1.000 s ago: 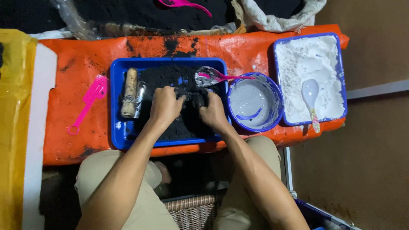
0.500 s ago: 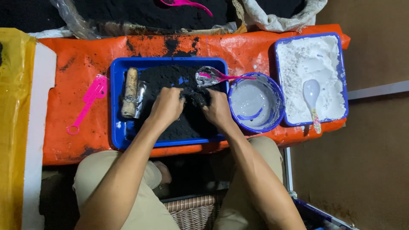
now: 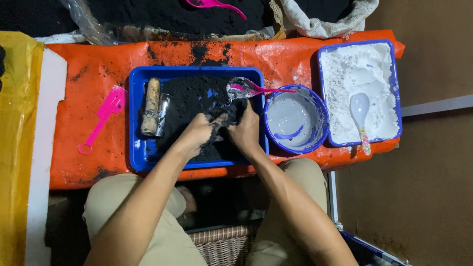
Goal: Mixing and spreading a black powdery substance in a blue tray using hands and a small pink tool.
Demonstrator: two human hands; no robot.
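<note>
A: The biggest thing in view is the orange tarp [image 3: 207, 54] spread over the low work surface, smeared with black along its far edge. Probably it is there to catch spills. Beyond it lies a heap of black powder with a pink scoop [image 3: 217, 5] on it, and beside that a pale cloth sack [image 3: 325, 19]

B: And on the tarp itself?

A: Two blue trays. The blue tray [image 3: 138, 152] in the middle holds a bed of black powder [image 3: 187, 98], so the loose stuff stays walled in. The square blue tray [image 3: 396, 88] at the right is full of white powder, with a white spoon [image 3: 359, 106] lying in it. Between them sits a round blue bowl [image 3: 295, 120] coated in whitish paste, close enough for both powders to be reached

B: The hands?

A: Both are in the middle tray. The left hand [image 3: 197, 138] and right hand [image 3: 244, 130] are curled, fingers bent, pressing a dark lump [image 3: 221, 118] of the black mix between them, just above the powder bed. The grip looks like kneading or squeezing

B: Smaller bits?

A: A wooden roller [image 3: 150, 106] lies along the tray's left side, a pink-handled spoon [image 3: 246, 88] rests on its far right corner, and a pink spatula [image 3: 101, 118] lies on the tarp. The floor at the right is bare brown
</note>
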